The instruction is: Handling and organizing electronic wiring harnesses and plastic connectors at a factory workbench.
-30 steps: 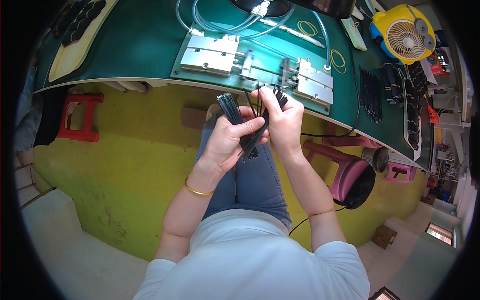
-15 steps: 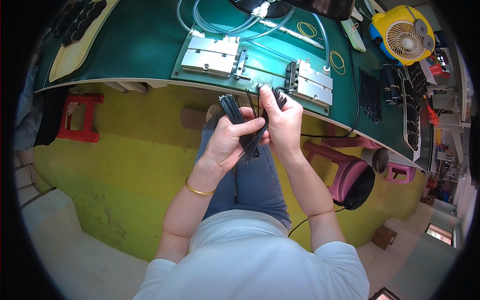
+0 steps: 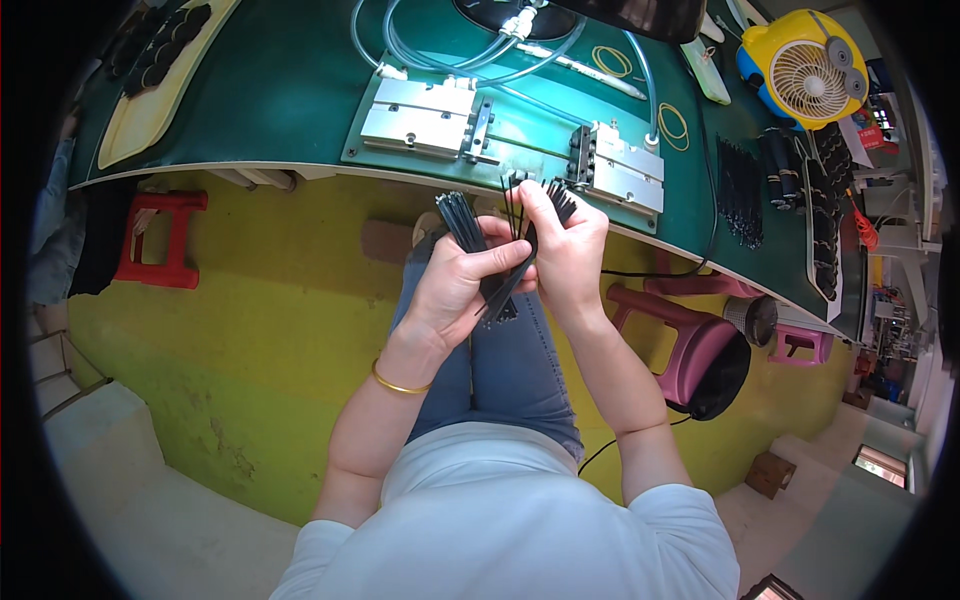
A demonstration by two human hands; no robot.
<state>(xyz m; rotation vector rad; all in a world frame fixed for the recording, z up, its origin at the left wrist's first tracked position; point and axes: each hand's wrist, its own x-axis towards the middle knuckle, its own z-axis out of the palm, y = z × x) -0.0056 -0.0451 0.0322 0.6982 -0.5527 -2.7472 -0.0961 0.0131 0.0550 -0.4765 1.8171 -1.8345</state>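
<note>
My left hand (image 3: 452, 280) is closed round a bundle of thin black wires (image 3: 458, 218), which sticks out above the fingers and again below the palm. Its thumb presses toward the other hand. My right hand (image 3: 571, 250) grips a second bundle of black wires (image 3: 562, 205), with the thumb raised along it. A few loose wires (image 3: 509, 195) stand up between the two hands, and their lower ends slant across the left palm. Both hands meet above my lap, just short of the table edge. The fingers partly hide where the bundles cross.
On the green table (image 3: 290, 100) stands a fixture with two metal blocks (image 3: 420, 115) and air hoses (image 3: 400, 40). Black wire bundles (image 3: 740, 190) and a yellow fan (image 3: 810, 75) lie to the right. A yellow tray (image 3: 135, 125) is at left. Stools, one red (image 3: 185, 240), one pink (image 3: 690, 345), stand below.
My right thumb has shifted slightly down, and the loose wires between the hands stand a little differently. Both hands keep hold of their bundles in nearly the same place.
</note>
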